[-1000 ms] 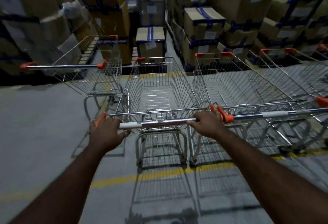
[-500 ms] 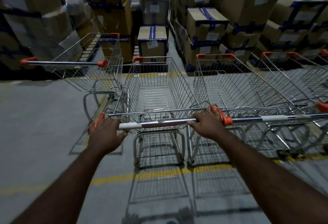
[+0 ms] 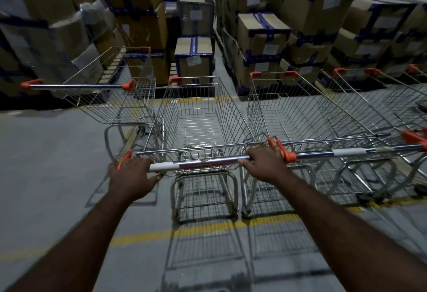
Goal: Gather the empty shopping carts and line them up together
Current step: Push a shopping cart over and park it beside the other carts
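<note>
An empty wire shopping cart point(image 3: 198, 120) with orange corner caps stands straight ahead of me. My left hand point(image 3: 130, 177) grips the left end of its chrome handle bar point(image 3: 203, 163), and my right hand point(image 3: 263, 164) grips the right end. Close on its right stands a second empty cart point(image 3: 307, 118), side by side with it. A third empty cart point(image 3: 381, 97) is further right, partly cut off by the frame. To the left, a fourth empty cart point(image 3: 115, 97) stands turned sideways, touching or nearly touching my cart's front left.
Stacked cardboard boxes point(image 3: 263, 44) with blue tape fill the back and both sides, with a narrow aisle point(image 3: 219, 65) between them. A yellow line point(image 3: 143, 237) crosses the grey concrete floor point(image 3: 50, 157) under the carts. Open floor lies to the left.
The view has shifted slightly; my cart sits a little further forward beside the right cart. Both hands keep their hold on the handle bar.
</note>
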### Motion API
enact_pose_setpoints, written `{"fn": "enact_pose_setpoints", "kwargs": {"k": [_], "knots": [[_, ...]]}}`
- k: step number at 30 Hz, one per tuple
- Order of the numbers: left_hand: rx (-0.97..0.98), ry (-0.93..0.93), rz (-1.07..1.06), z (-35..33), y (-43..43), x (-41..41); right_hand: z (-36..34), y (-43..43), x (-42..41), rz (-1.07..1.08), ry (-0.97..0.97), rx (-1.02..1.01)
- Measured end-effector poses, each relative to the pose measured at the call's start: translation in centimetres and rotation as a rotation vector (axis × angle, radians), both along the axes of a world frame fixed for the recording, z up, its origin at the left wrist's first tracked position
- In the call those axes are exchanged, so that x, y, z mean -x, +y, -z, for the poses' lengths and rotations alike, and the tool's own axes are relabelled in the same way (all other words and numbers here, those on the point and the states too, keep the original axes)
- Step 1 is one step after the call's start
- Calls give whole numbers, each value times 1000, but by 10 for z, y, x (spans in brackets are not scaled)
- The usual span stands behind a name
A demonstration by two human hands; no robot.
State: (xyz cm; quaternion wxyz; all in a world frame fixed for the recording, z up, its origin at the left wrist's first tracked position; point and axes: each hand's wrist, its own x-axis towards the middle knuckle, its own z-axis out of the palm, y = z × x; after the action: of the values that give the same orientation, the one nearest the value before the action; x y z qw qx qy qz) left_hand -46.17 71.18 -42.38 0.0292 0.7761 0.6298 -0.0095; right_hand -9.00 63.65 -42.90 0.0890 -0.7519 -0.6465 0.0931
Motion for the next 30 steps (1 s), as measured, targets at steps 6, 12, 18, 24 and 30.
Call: {"fn": "enact_pose_setpoints", "kwargs": {"k": [6, 12, 18, 24, 30], "knots": [[5, 100, 63, -15, 5, -14, -3, 0, 4, 2, -2, 22], [-54, 15, 139, -3, 7, -3, 2, -1, 4, 2, 18, 29], [-75, 8, 153, 1, 9, 2, 0, -7, 12, 17, 10, 34], [-43, 4, 158, -3, 5, 1, -1, -9, 12, 30, 29, 68], [106, -14, 162, -21, 12, -2, -12, -6, 19, 43, 65, 85]]}}
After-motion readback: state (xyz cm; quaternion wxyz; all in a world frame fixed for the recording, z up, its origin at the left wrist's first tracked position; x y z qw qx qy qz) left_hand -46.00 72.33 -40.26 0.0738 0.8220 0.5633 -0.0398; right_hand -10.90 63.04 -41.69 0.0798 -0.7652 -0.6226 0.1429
